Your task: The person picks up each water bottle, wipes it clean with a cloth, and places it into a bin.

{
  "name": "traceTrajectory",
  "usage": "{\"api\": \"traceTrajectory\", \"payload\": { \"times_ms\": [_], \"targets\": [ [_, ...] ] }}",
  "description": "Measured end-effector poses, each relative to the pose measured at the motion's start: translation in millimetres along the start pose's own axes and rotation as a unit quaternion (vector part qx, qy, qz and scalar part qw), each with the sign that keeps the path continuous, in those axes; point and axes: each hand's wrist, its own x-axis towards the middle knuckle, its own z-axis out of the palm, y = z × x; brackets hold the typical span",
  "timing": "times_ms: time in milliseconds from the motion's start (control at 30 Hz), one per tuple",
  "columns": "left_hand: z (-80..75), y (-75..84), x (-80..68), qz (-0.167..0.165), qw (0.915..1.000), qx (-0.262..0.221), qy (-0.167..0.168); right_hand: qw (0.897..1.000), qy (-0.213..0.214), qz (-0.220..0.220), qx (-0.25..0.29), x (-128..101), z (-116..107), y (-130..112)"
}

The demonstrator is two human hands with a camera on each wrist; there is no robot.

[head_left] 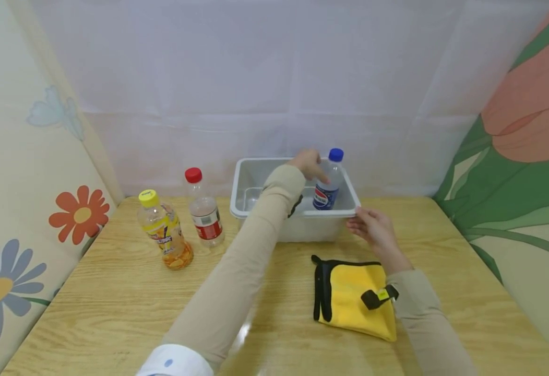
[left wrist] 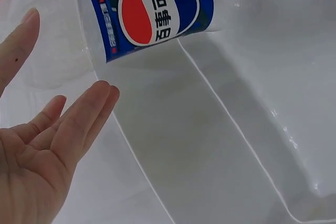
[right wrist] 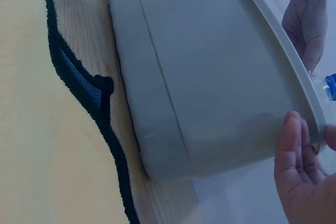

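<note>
Inside the white plastic bin (head_left: 312,230) stands a Pepsi bottle (head_left: 327,191) with a blue cap, at the right end. My left hand (head_left: 308,163) reaches over the bin beside the bottle. In the left wrist view, the left hand (left wrist: 50,153) has straight, spread fingers, apart from the bottle's blue label (left wrist: 152,14). At the bin's front right corner my right hand (head_left: 373,227) holds the rim. The right wrist view shows the right hand (right wrist: 303,169) with its thumb over the rim and fingers under it, against the outer wall.
Left of the bin stand a red-capped clear bottle (head_left: 206,216) and a yellow-capped bottle (head_left: 164,232) with some orange contents. A folded yellow cloth (head_left: 356,292) with black edging lies in front of the bin, by the right forearm. A white curtain (head_left: 199,78) hangs behind the wooden table (head_left: 129,313).
</note>
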Motion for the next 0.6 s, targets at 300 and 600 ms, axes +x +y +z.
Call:
{"api": "traceTrajectory", "payload": {
  "times_ms": [300,600],
  "targets": [
    [-2.4,-2.0,-6.6,0.001,0.9995,-0.029,-0.015,1.000,0.001,0.002,0.005,1.8,1.4,0.4],
    [-12.7,-15.0,-11.7,0.028,0.9982,-0.050,-0.015,1.000,-0.009,0.003,0.007,6.7,5.5,0.1]
  ]
}}
